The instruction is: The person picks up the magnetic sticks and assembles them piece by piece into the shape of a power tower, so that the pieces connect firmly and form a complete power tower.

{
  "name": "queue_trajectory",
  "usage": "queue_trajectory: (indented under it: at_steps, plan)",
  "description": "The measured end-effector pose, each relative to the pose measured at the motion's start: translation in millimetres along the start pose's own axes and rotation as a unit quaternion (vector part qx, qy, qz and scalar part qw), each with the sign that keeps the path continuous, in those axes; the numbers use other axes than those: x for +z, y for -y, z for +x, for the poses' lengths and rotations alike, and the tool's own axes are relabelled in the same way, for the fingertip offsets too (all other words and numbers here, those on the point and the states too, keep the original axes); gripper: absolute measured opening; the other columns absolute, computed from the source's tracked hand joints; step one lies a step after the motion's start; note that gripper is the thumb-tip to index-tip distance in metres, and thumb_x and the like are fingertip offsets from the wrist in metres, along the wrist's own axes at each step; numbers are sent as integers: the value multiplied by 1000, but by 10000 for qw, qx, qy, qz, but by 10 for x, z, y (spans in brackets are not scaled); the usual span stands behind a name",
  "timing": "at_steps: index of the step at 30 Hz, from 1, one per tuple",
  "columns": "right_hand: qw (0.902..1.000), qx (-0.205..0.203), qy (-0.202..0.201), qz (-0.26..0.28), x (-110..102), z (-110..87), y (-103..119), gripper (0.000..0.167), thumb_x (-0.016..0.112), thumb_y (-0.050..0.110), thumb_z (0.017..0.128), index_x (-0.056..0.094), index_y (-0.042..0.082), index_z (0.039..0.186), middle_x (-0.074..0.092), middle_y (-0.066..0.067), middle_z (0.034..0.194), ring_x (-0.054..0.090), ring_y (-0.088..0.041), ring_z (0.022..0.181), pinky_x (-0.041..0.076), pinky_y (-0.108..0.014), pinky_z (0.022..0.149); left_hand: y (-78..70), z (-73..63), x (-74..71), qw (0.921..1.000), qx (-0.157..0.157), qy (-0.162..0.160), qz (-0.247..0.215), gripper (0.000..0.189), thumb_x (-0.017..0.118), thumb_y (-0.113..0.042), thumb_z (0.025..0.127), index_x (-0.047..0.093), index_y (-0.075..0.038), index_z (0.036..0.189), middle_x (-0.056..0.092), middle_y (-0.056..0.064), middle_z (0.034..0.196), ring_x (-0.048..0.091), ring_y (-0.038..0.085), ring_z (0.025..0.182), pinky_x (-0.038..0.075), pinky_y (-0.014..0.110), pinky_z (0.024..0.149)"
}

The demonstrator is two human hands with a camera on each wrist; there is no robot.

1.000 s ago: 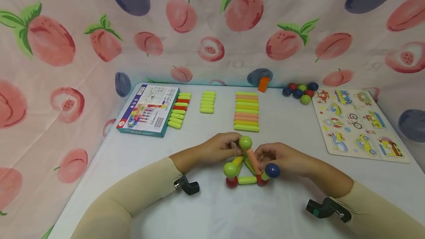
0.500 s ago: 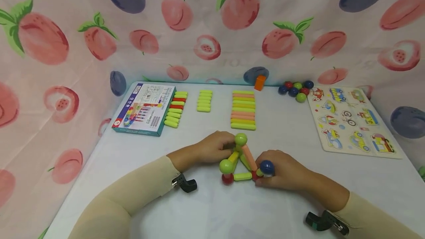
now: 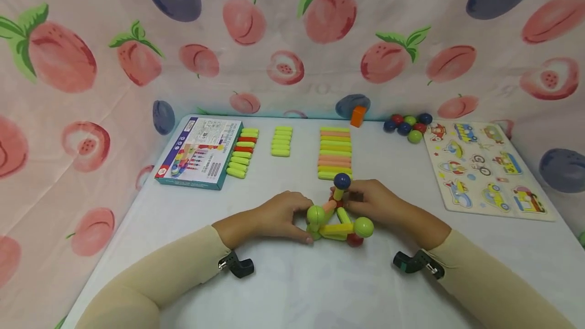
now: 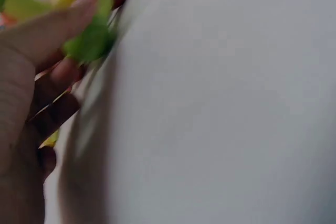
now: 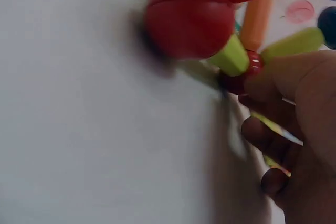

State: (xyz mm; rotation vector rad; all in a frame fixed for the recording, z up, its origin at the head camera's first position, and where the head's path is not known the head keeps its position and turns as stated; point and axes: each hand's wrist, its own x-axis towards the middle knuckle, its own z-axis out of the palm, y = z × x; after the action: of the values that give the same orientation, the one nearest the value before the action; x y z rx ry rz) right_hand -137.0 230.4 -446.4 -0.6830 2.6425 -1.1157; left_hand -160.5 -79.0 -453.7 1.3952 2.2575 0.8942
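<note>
Stick-and-ball frame (image 3: pixel 337 229) sits at bench (image 3: pixel 283 288), between left hand (image 3: pixel 282 216) pinching green corner ball (image 4: pixel 88 44) and right hand (image 3: pixel 378 201) gripping far red ball (image 5: pixel 234 83). Risk: uneven pull or twist could part joints.

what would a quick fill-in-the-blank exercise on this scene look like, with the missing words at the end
1. Between the left hand and right hand, the toy frame has three raised balls: two green, one ____.
2. The short sticks beside the box are green and ____.
3. The small block at the table's far edge is ____.
4. The picture board lies toward the table's ____ side.

Missing words: blue; red; orange; right.
</note>
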Motion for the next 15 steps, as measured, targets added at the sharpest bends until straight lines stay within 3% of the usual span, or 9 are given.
queue_trajectory:
  at_steps: [2, 4, 7, 10, 12, 15]
  plan:
    - [9982, 164, -406, -413, -27, 56, 27, 25, 71, 11, 98, 78, 18, 122, 72, 5, 104, 63, -18, 93, 56, -34, 83, 14, 8, -64, 9995, 1, 59, -318, 29, 90, -31, 88, 70, -28, 109, 68, -19, 100, 59, 6, 95, 49, 29, 91]
    - [9899, 195, -762, -1178, -59, 115, 46, 25, 73, 13, 98, 78, 16, 122, 71, 0, 106, 63, -23, 97, 56, -41, 86, 25, 57, -136, 9981, -27, -120, -609, 22, 83, -22, 94, 71, -22, 111, 70, -14, 105, 61, 7, 101, 51, 31, 95]
    - [9626, -64, -999, -2518, -67, 216, 51, 27, 78, 21, 97, 79, 14, 123, 71, -5, 118, 64, -27, 106, 53, -48, 95, -2, 212, -213, 9940, -59, -596, -911, 23, 73, -17, 102, 69, -13, 124, 71, -4, 118, 62, 10, 107, 51, 35, 101]
    - [9409, -281, -916, -3248, -33, 272, 35, 26, 82, 25, 96, 80, 15, 120, 72, -4, 115, 63, -27, 100, 52, -45, 90, -51, 402, -207, 9925, -30, -819, -905, 40, 70, -22, 105, 62, -10, 142, 68, -1, 131, 60, 10, 111, 49, 35, 103]
    - [9384, -220, -850, -3341, -11, 270, 30, 16, 82, 26, 96, 80, 16, 109, 72, 1, 102, 59, -22, 89, 50, -41, 83, -69, 492, -175, 9925, -37, -754, -962, 44, 71, -24, 105, 60, -13, 146, 67, -4, 130, 60, 10, 110, 49, 33, 101]
    - [9492, 293, -597, -3077, -38, 185, 67, 12, 80, 23, 96, 77, 15, 105, 70, 2, 91, 58, -21, 83, 51, -41, 82, -62, 579, -117, 9915, -81, -609, -1146, 37, 72, -26, 105, 65, -17, 140, 69, -7, 118, 60, 10, 104, 50, 30, 92]
